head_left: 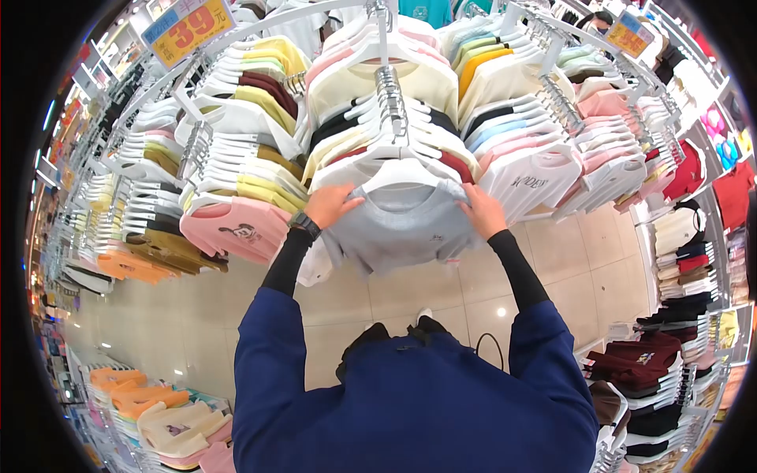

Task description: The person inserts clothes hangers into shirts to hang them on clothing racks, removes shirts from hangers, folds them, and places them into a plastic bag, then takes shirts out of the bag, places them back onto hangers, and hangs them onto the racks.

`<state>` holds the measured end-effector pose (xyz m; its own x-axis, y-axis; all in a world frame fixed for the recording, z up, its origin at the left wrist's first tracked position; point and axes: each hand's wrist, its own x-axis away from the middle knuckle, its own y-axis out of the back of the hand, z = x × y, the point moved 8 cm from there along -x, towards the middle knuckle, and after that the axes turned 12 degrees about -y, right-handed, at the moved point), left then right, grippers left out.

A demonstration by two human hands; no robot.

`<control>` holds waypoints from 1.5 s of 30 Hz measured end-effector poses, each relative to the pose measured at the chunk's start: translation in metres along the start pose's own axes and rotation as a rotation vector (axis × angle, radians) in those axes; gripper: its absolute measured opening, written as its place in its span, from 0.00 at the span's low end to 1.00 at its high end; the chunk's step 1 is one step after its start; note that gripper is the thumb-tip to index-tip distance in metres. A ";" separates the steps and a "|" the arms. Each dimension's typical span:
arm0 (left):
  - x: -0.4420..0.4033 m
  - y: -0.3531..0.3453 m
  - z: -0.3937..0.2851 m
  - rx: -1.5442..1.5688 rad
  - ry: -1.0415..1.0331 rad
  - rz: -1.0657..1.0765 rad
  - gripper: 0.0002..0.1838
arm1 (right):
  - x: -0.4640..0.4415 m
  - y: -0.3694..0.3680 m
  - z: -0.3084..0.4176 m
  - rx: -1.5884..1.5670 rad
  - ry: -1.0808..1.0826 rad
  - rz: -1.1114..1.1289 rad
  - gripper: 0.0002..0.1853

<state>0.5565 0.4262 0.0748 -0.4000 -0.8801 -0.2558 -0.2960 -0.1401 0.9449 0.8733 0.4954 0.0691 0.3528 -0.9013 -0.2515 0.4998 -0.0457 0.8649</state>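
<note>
A light blue-grey shirt (406, 229) hangs on a white hanger (402, 173) at the front of the middle rack arm. My left hand (330, 206) is closed on the shirt's shoulder at the left side. At the other shoulder, my right hand (482, 211) pinches the fabric. A dark watch (305, 225) is on my left wrist. Right behind the shirt, a row of white, red, cream and black garments hangs close together on the same arm.
Pink shirts (236, 229) hang left of my hands, and a white printed shirt (530, 183) hangs to the right. Price signs (189, 33) stand above the racks. Folded and hanging clothes line the right side. Tiled floor (552, 252) lies below.
</note>
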 end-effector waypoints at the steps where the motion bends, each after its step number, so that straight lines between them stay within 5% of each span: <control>1: 0.001 -0.009 0.002 -0.013 0.000 -0.013 0.20 | -0.002 -0.009 -0.007 -0.022 0.019 -0.007 0.18; 15: 0.009 -0.012 0.038 0.293 0.129 -0.212 0.19 | -0.041 -0.034 -0.026 -0.268 0.132 0.047 0.14; 18: 0.009 -0.020 0.043 0.225 0.114 -0.224 0.16 | -0.045 -0.033 -0.034 -0.598 0.061 -0.090 0.08; 32: 0.025 -0.010 0.036 0.314 0.350 -0.549 0.13 | -0.049 -0.044 -0.050 -0.707 -0.168 -0.239 0.06; 38: 0.035 -0.011 0.023 0.197 0.360 -0.199 0.19 | -0.044 -0.038 -0.052 -0.572 0.045 -0.134 0.17; 45: 0.079 -0.061 0.065 0.241 0.432 -0.214 0.21 | -0.020 -0.123 -0.162 -0.377 -0.268 0.146 0.19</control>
<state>0.4865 0.3952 -0.0166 0.0694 -0.9570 -0.2815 -0.5428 -0.2730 0.7942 0.9325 0.5888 -0.1028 0.2493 -0.9681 0.0249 0.7296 0.2046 0.6525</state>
